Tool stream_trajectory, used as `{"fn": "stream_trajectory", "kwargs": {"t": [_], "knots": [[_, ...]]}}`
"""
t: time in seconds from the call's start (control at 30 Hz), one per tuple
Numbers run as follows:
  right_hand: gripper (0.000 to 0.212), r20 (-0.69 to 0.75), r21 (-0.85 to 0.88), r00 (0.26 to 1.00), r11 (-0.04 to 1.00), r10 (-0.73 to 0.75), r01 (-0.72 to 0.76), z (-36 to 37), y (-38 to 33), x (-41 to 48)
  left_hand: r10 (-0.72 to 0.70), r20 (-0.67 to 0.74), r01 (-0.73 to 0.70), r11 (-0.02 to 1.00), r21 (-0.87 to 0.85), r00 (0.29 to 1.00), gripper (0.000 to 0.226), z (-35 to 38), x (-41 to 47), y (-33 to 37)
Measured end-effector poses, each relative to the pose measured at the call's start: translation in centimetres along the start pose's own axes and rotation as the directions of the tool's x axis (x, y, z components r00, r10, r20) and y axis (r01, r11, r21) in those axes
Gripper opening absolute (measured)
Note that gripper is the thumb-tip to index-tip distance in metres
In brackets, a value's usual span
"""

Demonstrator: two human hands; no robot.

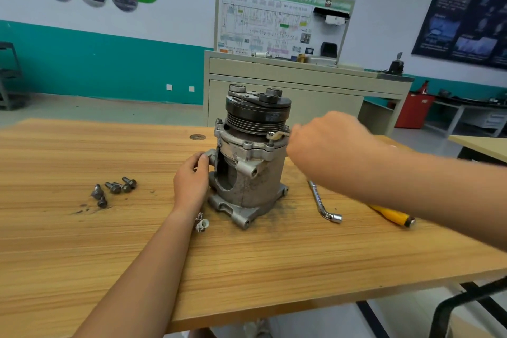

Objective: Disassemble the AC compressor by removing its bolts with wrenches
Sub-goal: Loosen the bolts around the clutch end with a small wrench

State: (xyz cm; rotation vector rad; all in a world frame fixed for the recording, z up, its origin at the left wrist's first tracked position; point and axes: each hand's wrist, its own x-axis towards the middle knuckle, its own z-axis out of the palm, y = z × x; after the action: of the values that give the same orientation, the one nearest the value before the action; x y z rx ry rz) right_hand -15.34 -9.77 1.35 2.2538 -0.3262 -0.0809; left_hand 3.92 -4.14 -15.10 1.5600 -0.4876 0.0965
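**A:** Where is the AC compressor [248, 173]?

**B:** Upright near the middle of the wooden table [247, 269], with the black pulley end uppermost and the footed base flat on the boards.

**A:** And the left hand [192, 177]?

**B:** On the compressor's left side. Thumb and fingers curl round a mounting lug halfway up the housing and grip it.

**A:** The right hand [329, 145]?

**B:** Raised beside the upper flange, on the compressor's right, with the back of the hand towards us. The knuckles are bent, but the fingertips are hidden, so I cannot tell whether they pinch anything. Just left of it a flange bolt [271, 136] stands proud of its hole, with a pale metal piece touching its head.

**A:** What lies about?

**B:** Left of the compressor, well apart from it, is a cluster of loose bolts [113, 189]. To its right an L-shaped socket wrench [323, 203] lies flat on the table. Beyond that is a yellow-handled tool [392, 215], partly covered by the right forearm. A small white fitting [202, 225] lies just beside the left wrist, near the base.
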Motion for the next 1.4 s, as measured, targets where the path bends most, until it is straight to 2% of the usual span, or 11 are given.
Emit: {"fn": "stream_trajectory", "kwargs": {"t": [0.03,0.13,0.2,0.5,0.57,0.63,0.73,0.8,0.93,1.07,1.4], "knots": [[0.008,-0.022,-0.026,0.999,0.999,-0.031,0.03,0.2,0.7,-0.3,-0.002,0.001,0.002,1.0,-0.003,1.0,0.032,0.0,0.0,0.0],[0.028,-0.027,-0.069,0.999,0.997,-0.023,0.021,2.1,2.3,0.2,0.003,-0.001,-0.003,1.0,-0.004,1.0,0.032,0.1,0.1,-0.1],[0.025,-0.051,-0.063,0.997,0.996,0.053,-0.056,3.4,2.7,1.5,0.008,-0.004,-0.008,1.0,-0.005,1.0,0.03,0.1,0.2,-0.2],[0.038,-0.344,0.197,0.928,0.977,0.142,-0.076,9.2,2.1,7.4,0.034,0.009,-0.034,0.999,-0.004,0.999,0.027,0.0,0.1,-0.3],[0.031,-0.407,0.245,0.897,0.967,0.172,-0.074,9.4,2.2,7.0,0.03,0.013,-0.03,1.0,-0.005,0.999,0.025,0.0,0.1,-0.3],[0.017,-0.494,0.459,0.797,0.883,0.347,-0.1,8.9,2.5,5.6,0.025,0.013,-0.024,1.0,-0.012,1.0,0.025,0.0,0.0,-0.2],[0.024,-0.425,0.734,0.717,0.674,0.552,-0.083,7.1,3.1,2.2,0.026,0.004,-0.026,1.0,-0.016,1.0,0.03,0.0,0.0,-0.2],[0.024,-0.347,0.75,0.778,0.653,0.524,-0.105,5.9,3.2,-0.1,0.021,0.0,-0.021,1.0,-0.017,1.0,0.032,0.0,0.0,-0.1],[0.028,-0.113,0.454,0.928,0.849,0.355,-0.27,3.5,2.0,-2.6,0.003,-0.002,-0.003,0.999,-0.032,1.0,0.031,0.1,0.0,0.0],[0.014,-0.031,0.38,0.957,0.889,0.287,-0.254,1.8,0.9,-2.2,-0.004,-0.004,0.003,0.999,-0.04,1.0,0.029,0.1,0.1,0.0],[0.02,0.01,0.307,0.993,0.944,0.119,-0.117,-0.4,-0.4,-0.5,-0.033,-0.02,0.032,0.998,-0.061,0.999,0.032,0.2,0.1,-0.1]]}}
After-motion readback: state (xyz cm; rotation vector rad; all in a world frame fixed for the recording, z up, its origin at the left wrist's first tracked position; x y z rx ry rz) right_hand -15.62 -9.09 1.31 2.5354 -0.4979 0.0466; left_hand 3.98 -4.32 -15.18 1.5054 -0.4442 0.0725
